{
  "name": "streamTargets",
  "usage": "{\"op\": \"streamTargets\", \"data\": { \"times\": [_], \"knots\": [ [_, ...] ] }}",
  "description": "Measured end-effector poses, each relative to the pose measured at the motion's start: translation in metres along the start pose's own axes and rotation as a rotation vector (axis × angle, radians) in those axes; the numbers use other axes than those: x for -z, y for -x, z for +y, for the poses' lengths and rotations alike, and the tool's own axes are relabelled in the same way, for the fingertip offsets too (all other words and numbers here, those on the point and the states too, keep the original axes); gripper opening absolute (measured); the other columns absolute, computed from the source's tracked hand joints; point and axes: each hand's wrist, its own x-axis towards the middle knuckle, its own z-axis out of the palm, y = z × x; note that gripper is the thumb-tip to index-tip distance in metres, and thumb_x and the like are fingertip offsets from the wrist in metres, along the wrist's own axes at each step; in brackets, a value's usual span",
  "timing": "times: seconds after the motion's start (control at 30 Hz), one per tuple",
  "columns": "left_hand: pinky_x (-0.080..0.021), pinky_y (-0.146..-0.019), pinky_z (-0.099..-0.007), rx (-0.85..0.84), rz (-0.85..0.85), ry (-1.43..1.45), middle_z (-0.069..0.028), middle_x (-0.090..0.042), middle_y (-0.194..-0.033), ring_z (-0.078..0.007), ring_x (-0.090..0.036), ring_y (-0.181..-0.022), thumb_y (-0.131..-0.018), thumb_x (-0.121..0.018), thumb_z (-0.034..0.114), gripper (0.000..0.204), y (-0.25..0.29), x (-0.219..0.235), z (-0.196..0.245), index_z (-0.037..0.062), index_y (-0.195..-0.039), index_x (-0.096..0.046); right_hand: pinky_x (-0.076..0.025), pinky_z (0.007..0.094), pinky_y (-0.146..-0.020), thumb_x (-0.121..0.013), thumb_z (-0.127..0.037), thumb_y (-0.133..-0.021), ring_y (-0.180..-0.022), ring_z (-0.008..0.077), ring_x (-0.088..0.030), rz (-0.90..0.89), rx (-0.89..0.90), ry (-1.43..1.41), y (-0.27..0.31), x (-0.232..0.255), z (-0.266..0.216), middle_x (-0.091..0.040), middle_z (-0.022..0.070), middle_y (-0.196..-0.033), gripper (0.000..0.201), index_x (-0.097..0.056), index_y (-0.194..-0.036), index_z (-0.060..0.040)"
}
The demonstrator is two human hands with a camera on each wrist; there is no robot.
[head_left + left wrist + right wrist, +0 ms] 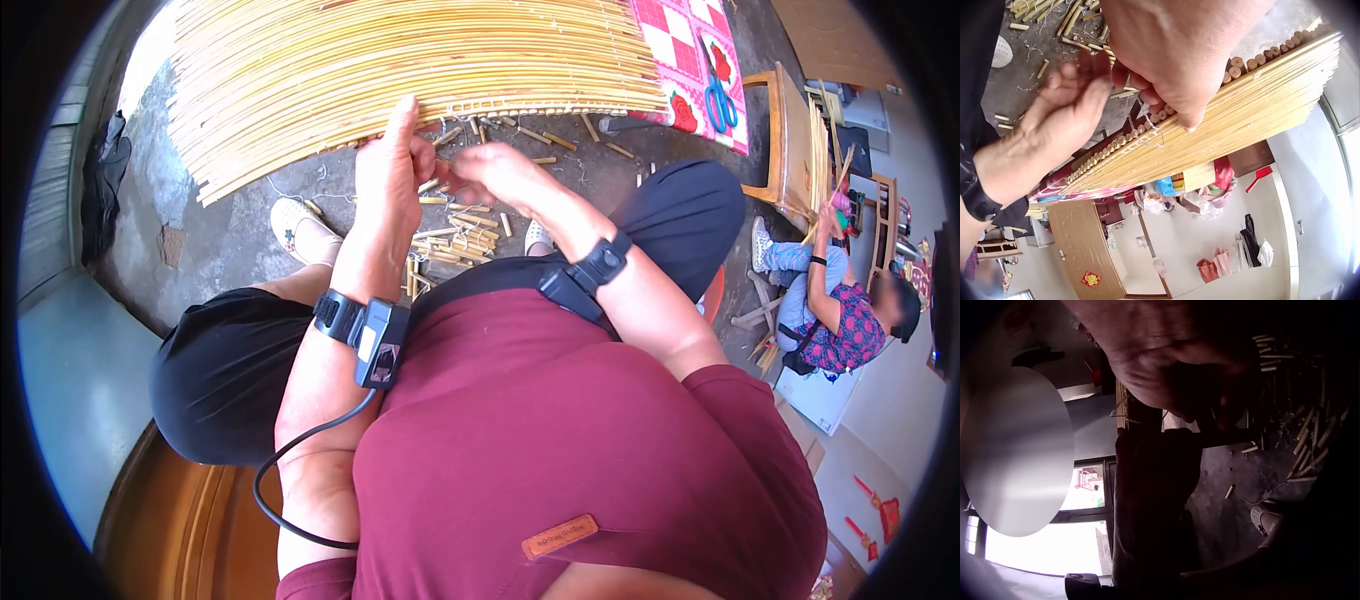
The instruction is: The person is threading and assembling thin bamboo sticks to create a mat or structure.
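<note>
A mat of thin yellow sticks point(400, 60) spans the top of the head view, with white thread along its near edge. My left hand point(390, 175) grips that edge, thumb lying on the sticks and fingers curled below. In the left wrist view, the left hand point(1172, 56) covers part of the row of stick ends. My right hand point(505, 175) is close beside the left fingers, its fingers bent; whether they pinch thread cannot be told. The right hand point(1063, 115) also shows in the left wrist view. In the dark right wrist view, the right hand point(1166, 356) hides its fingertips.
Short cut stick pieces point(470, 235) lie scattered on the grey floor between the feet. Blue scissors point(718, 105) rest on a pink checked cloth point(675, 40) at the right. A wooden chair point(775, 140) and a seated person point(840, 320) are farther right.
</note>
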Motion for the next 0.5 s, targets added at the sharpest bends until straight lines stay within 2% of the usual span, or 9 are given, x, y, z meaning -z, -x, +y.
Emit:
{"op": "streamTargets", "data": {
  "times": [0.03,0.13,0.17,0.27,0.3,0.4,0.5],
  "knots": [
    [-0.042,-0.046,-0.0273,-0.011,0.004,0.028,0.0001,-0.042,-0.050,-0.0094,-0.037,-0.042,-0.087,-0.070,0.041,0.048,-0.002,0.001,-0.001,-0.0062,-0.089,-0.062,-0.049,0.0293,-0.064,-0.048,-0.023,-0.095,-0.074,0.0166,-0.063,0.017,-0.008,-0.239,-0.009,-0.002,0.001,-0.067,0.0048,-0.084,0.028,-0.066,-0.093,-0.0012],
    [-0.039,-0.044,-0.0281,0.010,0.012,0.045,0.0006,-0.041,-0.049,-0.0094,-0.037,-0.042,-0.088,-0.069,0.039,0.044,-0.004,0.002,-0.002,-0.0037,-0.086,-0.061,-0.048,0.0305,-0.070,-0.047,-0.022,-0.095,-0.084,0.0201,-0.063,-0.121,0.083,-0.792,-0.036,-0.005,0.012,-0.066,0.0092,-0.098,0.030,-0.062,-0.108,-0.0005],
    [-0.039,-0.044,-0.0284,0.015,0.011,0.046,0.0006,-0.041,-0.049,-0.0094,-0.036,-0.042,-0.088,-0.069,0.039,0.043,-0.002,0.001,0.000,-0.0024,-0.085,-0.061,-0.047,0.0342,-0.074,-0.046,-0.024,-0.095,-0.092,0.0235,-0.061,-0.092,0.096,-0.841,-0.044,-0.008,0.014,-0.063,0.0140,-0.107,0.034,-0.056,-0.115,0.0019],
    [-0.038,-0.044,-0.0290,0.026,0.014,0.046,0.0008,-0.040,-0.049,-0.0096,-0.036,-0.042,-0.089,-0.069,0.039,0.040,0.002,-0.002,0.004,0.0002,-0.082,-0.060,-0.047,0.0395,-0.075,-0.045,-0.028,-0.095,-0.096,0.0275,-0.059,-0.275,0.126,-1.135,-0.060,-0.008,0.022,-0.061,0.0152,-0.111,0.038,-0.053,-0.117,0.0018],
    [-0.038,-0.044,-0.0291,0.023,0.016,0.044,0.0007,-0.040,-0.049,-0.0097,-0.035,-0.042,-0.089,-0.068,0.038,0.040,0.001,-0.002,0.003,0.0003,-0.082,-0.060,-0.046,0.0414,-0.075,-0.044,-0.032,-0.096,-0.095,0.0299,-0.059,-0.281,0.097,-1.202,-0.065,-0.012,0.022,-0.060,0.0161,-0.111,0.042,-0.051,-0.119,0.0018],
    [-0.038,-0.045,-0.0290,0.011,0.013,0.044,0.0003,-0.040,-0.048,-0.0101,-0.036,-0.042,-0.090,-0.068,0.038,0.040,0.000,-0.001,0.001,-0.0006,-0.083,-0.061,-0.046,0.0408,-0.074,-0.044,-0.033,-0.096,-0.093,0.0300,-0.058,-0.414,0.164,-1.296,-0.064,-0.015,0.019,-0.060,0.0164,-0.111,0.042,-0.051,-0.118,0.0011],
    [-0.038,-0.048,-0.0296,0.031,-0.009,-0.016,0.0010,-0.039,-0.050,-0.0095,-0.035,-0.045,-0.094,-0.061,0.040,0.040,0.004,-0.003,0.004,0.0005,-0.087,-0.060,-0.046,0.0373,-0.058,-0.051,-0.026,-0.091,-0.072,0.0270,-0.060,-0.202,-0.061,-1.375,-0.057,-0.018,0.009,-0.062,0.0106,-0.085,0.027,-0.060,-0.101,-0.0030]
  ]
}}
